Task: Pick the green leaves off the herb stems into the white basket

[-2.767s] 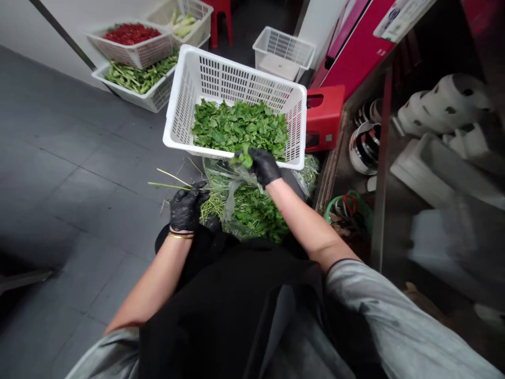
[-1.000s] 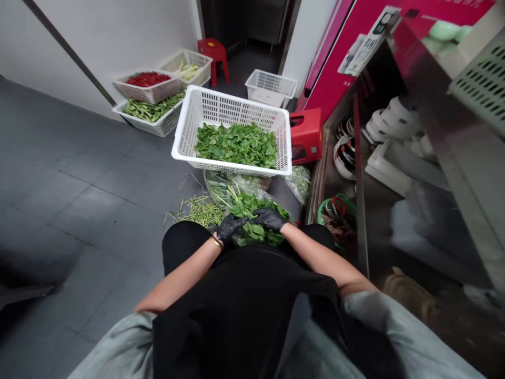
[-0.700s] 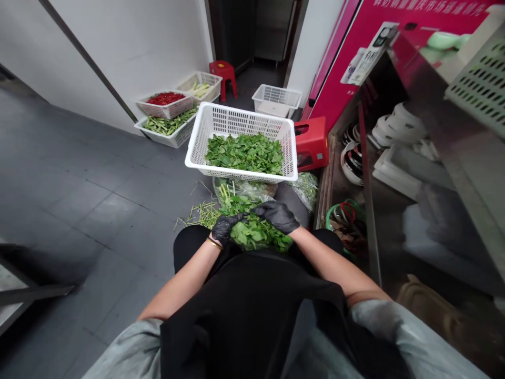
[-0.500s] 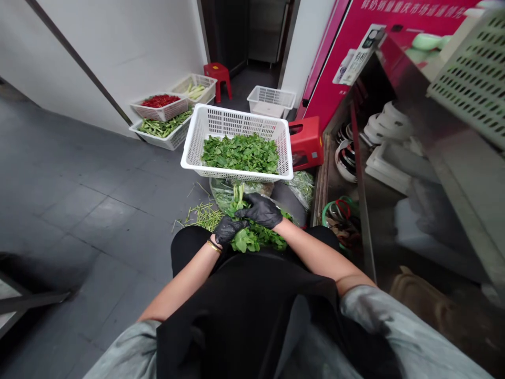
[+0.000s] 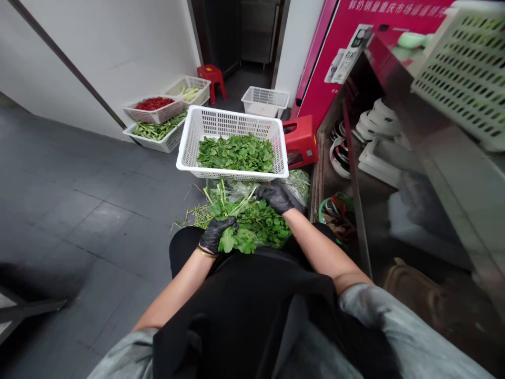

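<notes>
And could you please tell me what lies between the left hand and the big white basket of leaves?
Between the left hand and the basket, the head view shows leafy stalks and some clear plastic.

Leafy green bunch (image 5: pixel 219 210), stems (image 5: pixel 223 193) pointing away, beside heaped greens (image 5: pixel 271 223)

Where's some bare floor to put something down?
A wide patch of bare grey floor lies to the left of the loose stems, between the stacked baskets and the dark metal leg. It's crowded around the left hand and right hand: the leafy bunch, leaf heap and big white basket sit close together.
</notes>
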Tool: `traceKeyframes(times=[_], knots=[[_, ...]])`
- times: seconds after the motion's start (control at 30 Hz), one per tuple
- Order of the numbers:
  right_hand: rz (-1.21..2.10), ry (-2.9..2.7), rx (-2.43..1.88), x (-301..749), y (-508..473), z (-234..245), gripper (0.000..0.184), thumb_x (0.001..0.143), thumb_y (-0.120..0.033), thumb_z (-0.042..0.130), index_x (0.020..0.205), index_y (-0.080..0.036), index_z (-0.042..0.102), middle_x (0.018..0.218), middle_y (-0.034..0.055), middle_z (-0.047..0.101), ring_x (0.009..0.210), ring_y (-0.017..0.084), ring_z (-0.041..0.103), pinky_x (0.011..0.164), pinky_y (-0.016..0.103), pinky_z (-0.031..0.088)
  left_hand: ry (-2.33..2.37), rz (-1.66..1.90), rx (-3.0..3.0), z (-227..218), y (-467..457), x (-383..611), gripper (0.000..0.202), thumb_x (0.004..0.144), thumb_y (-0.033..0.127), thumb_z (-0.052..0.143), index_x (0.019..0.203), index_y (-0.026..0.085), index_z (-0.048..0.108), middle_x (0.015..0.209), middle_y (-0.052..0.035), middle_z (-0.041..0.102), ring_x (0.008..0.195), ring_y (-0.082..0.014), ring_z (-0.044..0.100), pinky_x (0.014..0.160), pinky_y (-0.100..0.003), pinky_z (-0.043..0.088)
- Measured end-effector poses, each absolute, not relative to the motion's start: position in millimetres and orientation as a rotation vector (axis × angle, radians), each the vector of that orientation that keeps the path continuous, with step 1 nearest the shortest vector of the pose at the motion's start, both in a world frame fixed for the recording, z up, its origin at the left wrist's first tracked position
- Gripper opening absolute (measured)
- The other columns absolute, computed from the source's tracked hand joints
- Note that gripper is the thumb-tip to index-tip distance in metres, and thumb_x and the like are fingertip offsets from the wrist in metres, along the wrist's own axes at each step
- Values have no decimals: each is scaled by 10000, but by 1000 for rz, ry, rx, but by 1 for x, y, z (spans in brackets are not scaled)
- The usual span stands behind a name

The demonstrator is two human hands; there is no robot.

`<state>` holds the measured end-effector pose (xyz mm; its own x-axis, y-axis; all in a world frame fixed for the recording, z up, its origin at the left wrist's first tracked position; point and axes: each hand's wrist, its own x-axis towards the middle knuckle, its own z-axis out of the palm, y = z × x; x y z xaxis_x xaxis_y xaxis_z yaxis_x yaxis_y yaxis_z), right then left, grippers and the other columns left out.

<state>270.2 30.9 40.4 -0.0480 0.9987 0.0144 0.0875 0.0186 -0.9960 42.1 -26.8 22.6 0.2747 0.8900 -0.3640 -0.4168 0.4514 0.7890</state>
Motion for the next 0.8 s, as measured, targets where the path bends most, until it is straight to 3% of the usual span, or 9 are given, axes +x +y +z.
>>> traceKeyframes(times=[0.1, 0.27, 0.4, 0.53, 0.67, 0.8], knots=[[1142, -1167, -1318, 277, 32, 45, 369, 743, -505, 634, 696, -139, 650, 743, 72, 703, 639, 135, 585, 484, 220, 419, 1093, 1118, 726, 19, -26, 42, 317, 505, 288, 879, 727, 132, 718, 679, -26, 704, 603, -155, 633, 624, -287, 513], [1566, -1311, -1365, 241, 11, 41, 462, 635, -598, 717, 643, -146, 622, 665, 29, 665, 507, 99, 543, 396, 200, 382, 1231, 1196, 971, 12, -29, 49, 406, 484, 220, 885, 855, 157, 735, 843, -37, 750, 782, -194, 679, 786, -304, 526], [1672, -1396, -1374, 227, 11, 35, 465, 521, -537, 815, 562, -143, 573, 514, -30, 576, 435, 66, 460, 425, 202, 375, 1005, 985, 782, 19, -35, 46, 400, 512, 268, 887, 849, 141, 711, 744, -29, 728, 673, -183, 677, 683, -294, 547], [1806, -1576, -1222, 247, 21, 35, 415, 515, -476, 827, 547, -133, 597, 544, -15, 617, 491, 83, 514, 492, 212, 422, 937, 811, 439, 31, -35, 33, 342, 576, 364, 858, 746, 139, 665, 635, -17, 688, 504, -138, 625, 517, -257, 532], [1534, -1547, -1312, 271, 37, 29, 364, 539, -447, 808, 563, -137, 618, 569, 15, 636, 520, 114, 542, 543, 259, 465, 955, 827, 490, 34, -32, 31, 333, 543, 271, 876, 755, 100, 687, 630, -42, 685, 468, -119, 595, 455, -226, 495], [1137, -1330, -1369, 291, 51, 19, 343, 606, -473, 750, 578, -164, 605, 606, 16, 632, 643, 141, 581, 716, 313, 508, 958, 946, 517, 31, -28, 33, 258, 523, 169, 863, 699, 92, 692, 590, -2, 647, 419, -57, 510, 376, -166, 385]])
